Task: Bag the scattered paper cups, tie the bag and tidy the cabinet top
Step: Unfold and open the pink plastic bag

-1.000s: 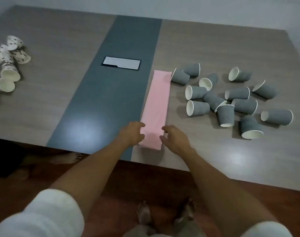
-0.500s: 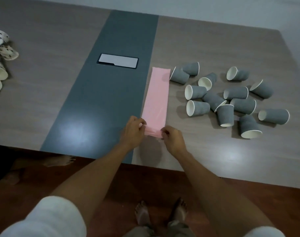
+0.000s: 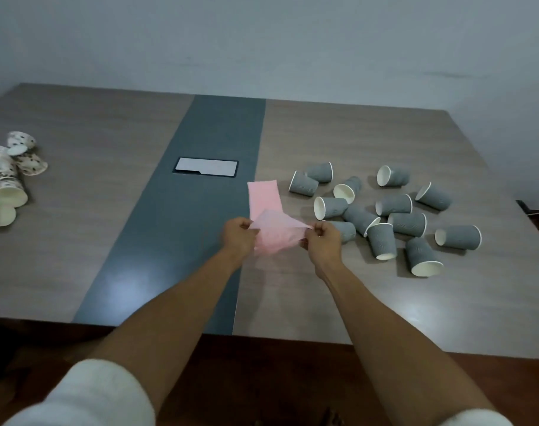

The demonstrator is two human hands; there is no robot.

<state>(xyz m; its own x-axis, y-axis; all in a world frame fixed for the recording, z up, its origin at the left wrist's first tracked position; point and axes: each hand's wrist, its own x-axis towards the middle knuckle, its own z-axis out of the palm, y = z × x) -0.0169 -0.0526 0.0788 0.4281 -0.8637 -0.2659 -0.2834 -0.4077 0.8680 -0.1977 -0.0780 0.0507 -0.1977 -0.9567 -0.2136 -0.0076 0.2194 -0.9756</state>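
A thin pink plastic bag (image 3: 267, 222) is lifted at its near end above the table, its far end still lying flat. My left hand (image 3: 238, 234) pinches the bag's left edge and my right hand (image 3: 322, 238) pinches its right edge, spreading the near end apart. Several grey ribbed paper cups (image 3: 394, 216) with white insides lie scattered on their sides and upside down to the right of the bag. One grey cup (image 3: 343, 230) sits just behind my right hand.
Several white cups with dark dots (image 3: 6, 173) lie in a heap at the table's left edge. A rectangular cable hatch (image 3: 205, 167) is set in the dark centre strip (image 3: 200, 210) of the wooden table (image 3: 77, 210). A grey wall stands behind.
Both hands went from resting at the bag's near end to pinching it and lifting it off the table, pulling it apart. The camera has tilted up.
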